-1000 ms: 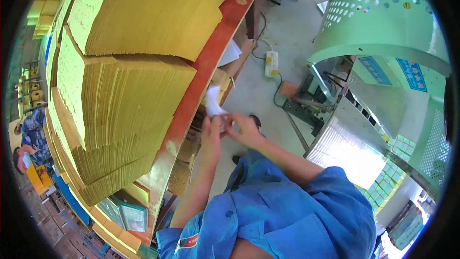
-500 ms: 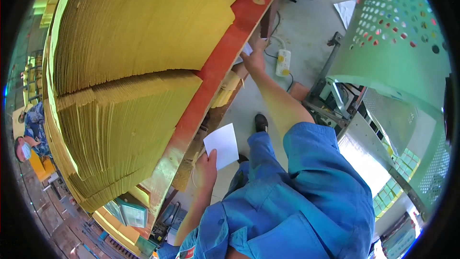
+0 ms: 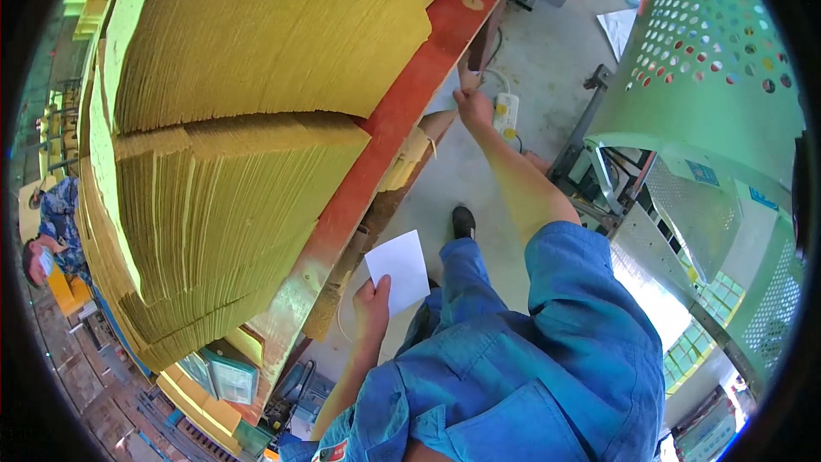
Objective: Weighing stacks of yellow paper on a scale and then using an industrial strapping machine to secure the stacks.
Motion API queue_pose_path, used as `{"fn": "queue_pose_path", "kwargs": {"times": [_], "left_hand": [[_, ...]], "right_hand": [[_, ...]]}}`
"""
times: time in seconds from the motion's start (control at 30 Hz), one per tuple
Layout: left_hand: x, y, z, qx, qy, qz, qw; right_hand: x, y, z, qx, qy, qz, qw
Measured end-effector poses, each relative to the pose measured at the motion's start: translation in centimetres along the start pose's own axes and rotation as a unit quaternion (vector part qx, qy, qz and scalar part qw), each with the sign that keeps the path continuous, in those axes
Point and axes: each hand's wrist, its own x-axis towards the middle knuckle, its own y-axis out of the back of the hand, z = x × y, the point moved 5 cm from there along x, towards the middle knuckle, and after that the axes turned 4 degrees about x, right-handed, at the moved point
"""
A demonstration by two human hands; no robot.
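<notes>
Resting in left hand [image 3: 370, 308]: white sheet [image 3: 399, 268]

A long table with a red-painted wooden edge [image 3: 402, 111] runs off across the room, and it is loaded with tall stacks of thin yellow paper sheets [image 3: 231, 154], pile against pile, their cut edges facing the red rim. Below it lies a grey concrete floor [image 3: 530, 60]. On the floor sits a white power strip with its cable [image 3: 506, 111], near the table's far leg, and a loose white sheet [image 3: 617, 27] lies farther off, by the green perforated metal machine housing [image 3: 710, 60] standing there.
</notes>
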Motion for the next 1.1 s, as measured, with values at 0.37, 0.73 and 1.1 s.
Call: {"fn": "queue_pose_path", "kwargs": {"times": [0.37,0.73,1.1], "left_hand": [[-1.4,0.9,-1.4,0.024,-0.001,0.003,1.000],[-2.9,1.0,-1.8,0.009,0.016,0.007,1.000],[-3.2,0.9,-3.2,-0.004,-0.012,0.005,1.000]], "right_hand": [[1.0,-1.3,-0.9,0.072,-0.075,-0.104,0.989],[-0.4,4.3,-4.6,-0.173,0.161,0.060,0.970],[-0.3,3.2,-3.4,0.146,0.033,-0.036,0.988]]}}
